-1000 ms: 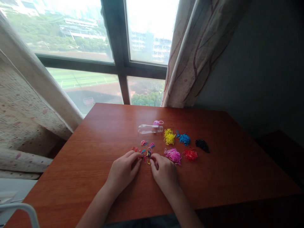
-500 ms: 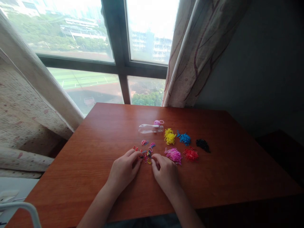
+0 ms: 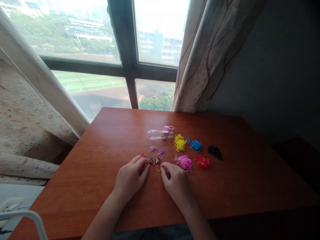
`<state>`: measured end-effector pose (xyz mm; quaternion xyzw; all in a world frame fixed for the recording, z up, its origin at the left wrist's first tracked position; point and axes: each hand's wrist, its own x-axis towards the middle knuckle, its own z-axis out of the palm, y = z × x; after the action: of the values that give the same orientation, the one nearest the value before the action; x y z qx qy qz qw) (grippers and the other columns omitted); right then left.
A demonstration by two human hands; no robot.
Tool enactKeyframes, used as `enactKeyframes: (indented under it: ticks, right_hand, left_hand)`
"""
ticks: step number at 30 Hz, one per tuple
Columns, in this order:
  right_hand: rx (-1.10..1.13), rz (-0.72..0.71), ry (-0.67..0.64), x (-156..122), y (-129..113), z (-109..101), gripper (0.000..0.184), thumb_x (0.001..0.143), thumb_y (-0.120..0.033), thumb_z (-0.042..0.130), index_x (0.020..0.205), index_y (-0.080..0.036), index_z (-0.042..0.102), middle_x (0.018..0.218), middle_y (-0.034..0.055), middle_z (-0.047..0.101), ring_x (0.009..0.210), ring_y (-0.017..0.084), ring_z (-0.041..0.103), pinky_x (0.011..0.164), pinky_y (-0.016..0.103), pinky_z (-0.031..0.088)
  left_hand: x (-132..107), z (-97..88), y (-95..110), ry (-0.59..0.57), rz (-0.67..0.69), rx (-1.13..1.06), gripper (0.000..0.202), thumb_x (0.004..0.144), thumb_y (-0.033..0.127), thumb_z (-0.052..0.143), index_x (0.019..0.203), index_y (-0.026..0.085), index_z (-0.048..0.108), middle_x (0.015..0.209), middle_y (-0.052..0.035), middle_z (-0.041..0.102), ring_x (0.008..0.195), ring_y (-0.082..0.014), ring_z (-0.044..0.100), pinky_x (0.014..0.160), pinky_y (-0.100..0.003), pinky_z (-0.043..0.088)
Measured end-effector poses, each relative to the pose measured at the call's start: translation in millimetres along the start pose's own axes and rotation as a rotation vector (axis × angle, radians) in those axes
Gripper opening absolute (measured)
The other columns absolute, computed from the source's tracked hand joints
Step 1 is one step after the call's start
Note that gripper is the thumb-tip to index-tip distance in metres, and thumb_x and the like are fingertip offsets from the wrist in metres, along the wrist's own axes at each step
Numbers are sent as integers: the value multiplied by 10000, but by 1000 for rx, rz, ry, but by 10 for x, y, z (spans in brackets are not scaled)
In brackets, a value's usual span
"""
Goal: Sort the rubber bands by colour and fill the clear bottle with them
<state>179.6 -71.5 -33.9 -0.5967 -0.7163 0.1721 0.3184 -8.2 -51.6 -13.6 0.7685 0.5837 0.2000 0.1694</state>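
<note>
"Five single-colour piles lie ahead and to the right of our right hand (image 3: 176, 178): yellow pile (image 3: 180, 143), blue pile (image 3: 195, 145), pink pile (image 3: 185, 163), red pile (image 3: 203, 162), black pile (image 3: 215, 152). So which step are we on?"

"Picking through the mixed pile (image 3: 158, 160), we'd judge. It's on the surface (image 3: 87, 183) between our right hand and our left hand (image 3: 131, 176), with some stray loops (image 3: 153, 149) just ahead of our fingertips."

"And what does the next move call for?"

"A fine pinch, we'd say: one loop freed without dragging its neighbours, since they look ready to tangle."

"How are our hands set?"

"Low, backs up, forearms slanting inward so the fingertips face each other across the pile. Our left thumb and forefinger come together beside a dark loop (image 3: 150, 163); we can't tell whether they grip it. Our right thumb and forefinger curl close at the pile's right edge, and we can't tell if anything's pinched there."

"And farther out?"

"Ahead of both hands, we've a clear bottle (image 3: 160, 134) on its side, a pink cap (image 3: 166, 128) just behind its neck."
</note>
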Motion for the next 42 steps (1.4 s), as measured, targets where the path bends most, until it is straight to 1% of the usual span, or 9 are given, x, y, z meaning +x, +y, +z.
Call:
enactKeyframes:
  ticks: [4, 8, 14, 18, 23, 26, 32, 36, 42]
  right_hand:
    - [-14, -6, -1, 7, 0, -1, 156, 894, -145, 536, 911, -218, 674, 775, 10, 707, 721, 169, 647, 678, 249, 403]
    - [-15, -13, 1, 10, -4, -7, 151, 890, -144, 541, 903, -218, 672, 775, 7, 707, 721, 169, 647, 673, 249, 397]
    - [-15, -19, 3, 2, -7, -13, 151, 885, -145, 542, 895, -221, 673, 762, 6, 704, 711, 174, 645, 666, 254, 397]
    - [0, -24, 2, -1, 2, -9, 156, 889, -145, 533, 901, -221, 669, 753, 7, 698, 697, 173, 641, 661, 256, 401]
    - [56, -36, -6, -5, -3, -17, 163, 896, -159, 538, 980, -219, 664, 801, 10, 711, 720, 174, 652, 680, 256, 419]
    - [79, -50, -18, -12, -14, -29, 175, 901, -180, 552, 1032, -221, 660, 786, 4, 699, 709, 172, 645, 674, 257, 422]
    - [117, -81, -9, -8, -14, -36, 196, 910, -218, 571, 1091, -220, 648, 719, -10, 670, 658, 163, 626, 643, 253, 424]
    - [99, -105, 10, -11, -10, -27, 156, 900, -170, 563, 1005, -219, 667, 814, 13, 716, 718, 171, 656, 674, 256, 437]
    - [110, -98, 39, -7, -6, -23, 147, 893, -167, 562, 975, -217, 673, 803, 17, 720, 708, 171, 660, 675, 255, 455]
  left_hand:
    - [10, -5, 36, -17, -30, 95, 151, 925, 351, 517, 929, 253, 633, 936, 4, 672, 736, -156, 652, 611, -243, 410]
    - [19, 13, 27, -16, -12, 117, 157, 938, 304, 492, 928, 255, 641, 980, 4, 687, 766, -153, 663, 623, -240, 411]
    - [12, 37, -28, 13, 9, 11, 147, 924, 266, 505, 924, 231, 647, 949, -10, 677, 746, -149, 652, 639, -242, 441]
    - [11, 48, -38, 41, 68, -122, 116, 903, 213, 519, 911, 215, 635, 891, -8, 644, 702, -127, 613, 647, -232, 445]
    - [18, 39, 6, 71, 134, -261, 112, 904, 187, 517, 875, 204, 624, 816, -3, 603, 709, -125, 573, 652, -222, 438]
    - [23, 37, 26, 61, 145, -314, 101, 900, 180, 526, 858, 198, 617, 782, 3, 589, 682, -121, 550, 636, -221, 434]
    - [16, 103, -6, 16, 160, -293, 106, 884, 155, 534, 910, 203, 625, 845, -11, 621, 720, -128, 578, 661, -231, 450]
    - [8, 113, -5, 5, 169, -279, 109, 894, 164, 527, 919, 210, 623, 856, -11, 618, 731, -131, 581, 666, -234, 448]
    - [13, 66, 31, 26, 146, -271, 110, 921, 192, 511, 982, 212, 600, 865, -6, 609, 744, -134, 574, 694, -243, 448]
